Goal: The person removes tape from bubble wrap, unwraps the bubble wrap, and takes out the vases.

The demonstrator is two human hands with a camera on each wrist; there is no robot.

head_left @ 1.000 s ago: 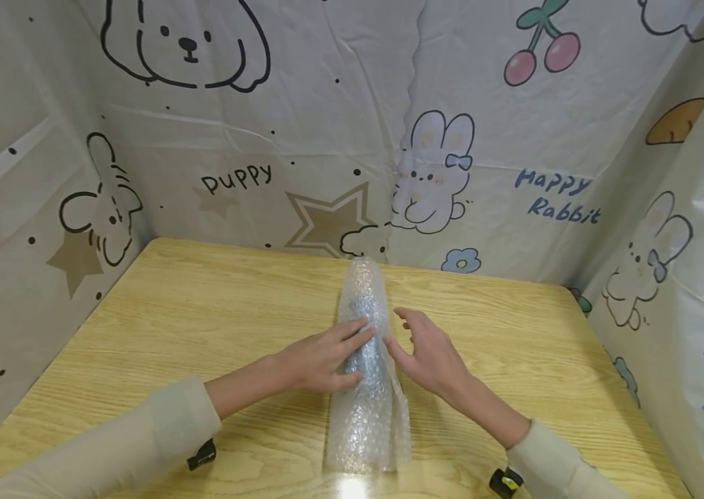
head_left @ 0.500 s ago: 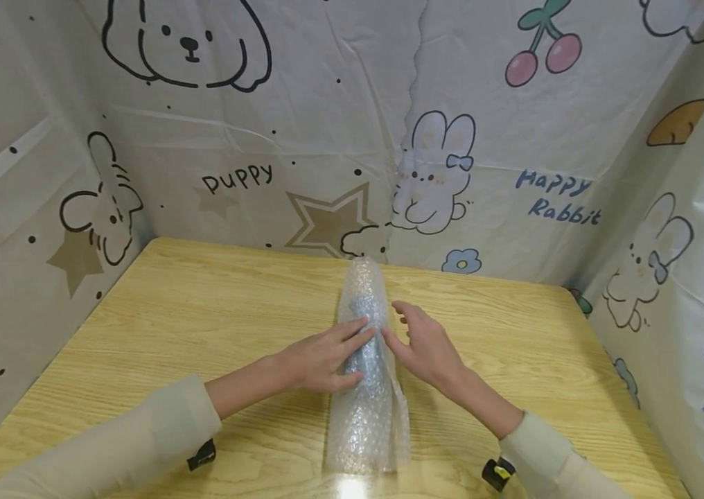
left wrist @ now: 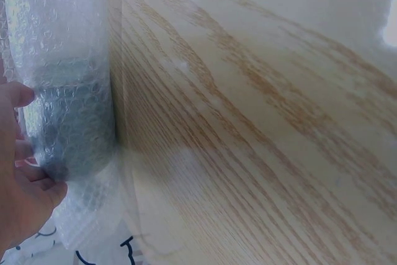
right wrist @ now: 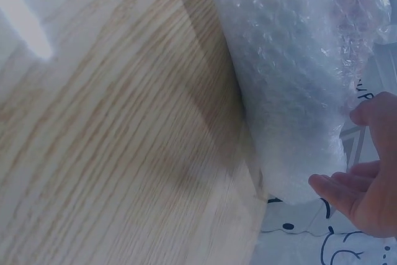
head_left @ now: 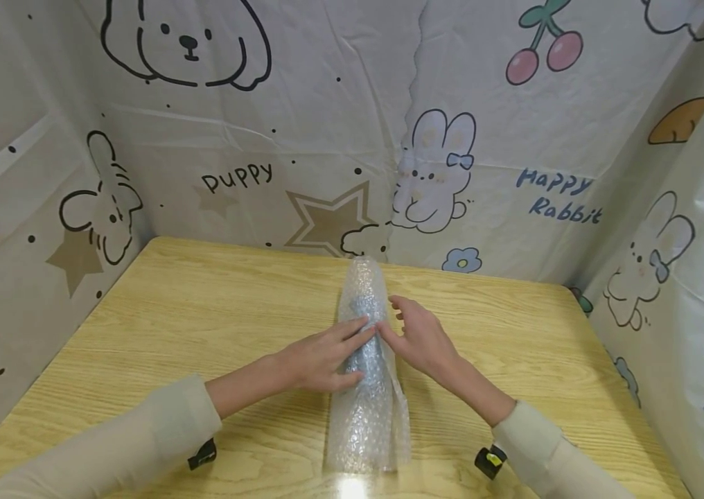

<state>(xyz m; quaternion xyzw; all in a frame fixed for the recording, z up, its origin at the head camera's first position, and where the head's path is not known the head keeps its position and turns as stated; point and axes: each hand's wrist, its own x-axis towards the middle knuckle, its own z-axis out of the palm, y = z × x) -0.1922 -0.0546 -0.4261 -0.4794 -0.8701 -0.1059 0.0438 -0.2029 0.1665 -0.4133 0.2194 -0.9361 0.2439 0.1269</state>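
Note:
A long roll of bubble wrap [head_left: 359, 423] lies lengthwise on the table in the head view. Through its layers shows a bluish cylindrical object [left wrist: 77, 122], blurred by the bubbles. My left hand [head_left: 323, 357] rests over the roll's left side and top, fingers spread and pressing lightly on the wrapped object. On the other side, my right hand [head_left: 423, 339] has its thumb at the wrap's upper surface and its loosely bent fingers beside the roll's right side. The right wrist view shows those fingertips [right wrist: 319, 181] close to the far end of the wrap.
The wooden table [head_left: 215, 298] reaches back to a cloth curtain [head_left: 327, 104] printed with rabbits, stars and cherries, which also hangs on both sides. A loose wrap edge [head_left: 402, 423] sticks out at the roll's lower right. Each wrist wears a black camera [head_left: 490, 461].
My right hand has shifted left and slightly away from me, its thumb coming onto the bubble wrap. The left hand and the roll have stayed in place.

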